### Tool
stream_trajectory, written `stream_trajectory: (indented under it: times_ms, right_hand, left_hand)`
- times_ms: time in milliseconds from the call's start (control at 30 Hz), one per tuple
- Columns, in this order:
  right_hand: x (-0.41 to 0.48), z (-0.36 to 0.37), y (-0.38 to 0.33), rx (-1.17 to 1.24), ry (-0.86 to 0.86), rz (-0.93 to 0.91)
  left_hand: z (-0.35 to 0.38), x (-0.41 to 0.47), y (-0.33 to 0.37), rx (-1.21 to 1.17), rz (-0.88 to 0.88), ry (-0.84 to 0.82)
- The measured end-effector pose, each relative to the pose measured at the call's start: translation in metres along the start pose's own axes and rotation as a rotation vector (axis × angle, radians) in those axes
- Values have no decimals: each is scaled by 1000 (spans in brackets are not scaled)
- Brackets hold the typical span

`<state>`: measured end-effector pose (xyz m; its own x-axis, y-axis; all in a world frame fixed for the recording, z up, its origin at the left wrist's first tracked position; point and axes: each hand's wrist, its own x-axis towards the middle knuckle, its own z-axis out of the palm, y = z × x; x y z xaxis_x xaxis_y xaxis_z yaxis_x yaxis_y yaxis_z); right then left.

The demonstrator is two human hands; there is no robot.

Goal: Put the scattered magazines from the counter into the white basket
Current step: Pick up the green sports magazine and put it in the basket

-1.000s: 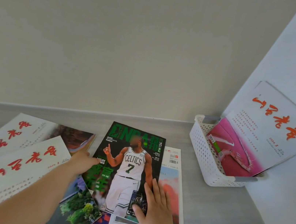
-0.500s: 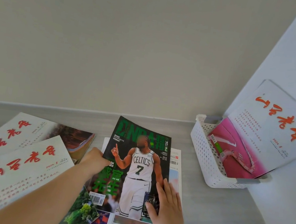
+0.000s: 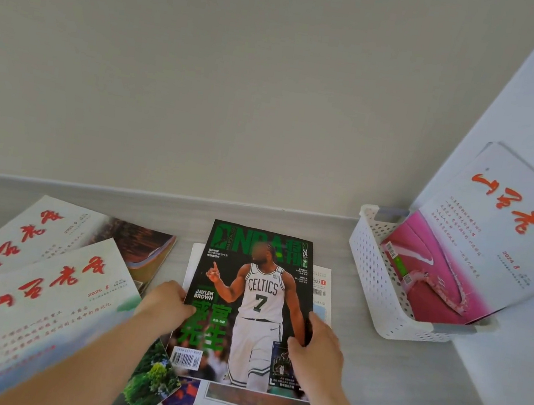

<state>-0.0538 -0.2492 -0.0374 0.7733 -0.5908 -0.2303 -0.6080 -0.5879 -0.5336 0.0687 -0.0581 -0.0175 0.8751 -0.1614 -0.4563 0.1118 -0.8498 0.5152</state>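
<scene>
Plain off-white wall at the back, grey wood-grain desk [image 3: 388,376] running into a corner. Only the head view here. Both hands are gripping the NBA magazine [image 3: 251,307] by its side edges: left hand [image 3: 167,302] pinching the left edge, right hand [image 3: 317,345] curled around the right edge. Cover is dark green and black, with "NBA" up top, a player in a white "CELTICS" 7 jersey, "JAYLEN BROWN" printed beside him, plus a barcode at lower left. It sits on top of a white magazine [image 3: 324,287] and some other covers. Off to the left are two white magazines with red brush calligraphy [image 3: 48,291], the nearer one marked "2025 8". The white basket [image 3: 381,285] stands in the right corner, well apart from the pile, already holding a pink magazine [image 3: 434,279] and another red-calligraphy issue [image 3: 511,225] marked "2024 8", leaning on the side wall.
</scene>
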Motion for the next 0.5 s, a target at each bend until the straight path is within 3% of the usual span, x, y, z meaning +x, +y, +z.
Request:
stream_trajectory:
  times_ms: [133,200,333,500]
  right_hand:
    - [13,-17,-13,530,-55,297]
    - [17,-25,-17,732,-112,362]
    - [17,-30,-26,678,-183,227]
    - [5,-30,-29,588,-50,-70]
  left_hand:
    - [4,-3,0,28,-14,16]
    - [4,-2,0,19,-18,3]
    - [5,-1,0,52,-27,-7]
    - [7,-3,-1,109,-20,16]
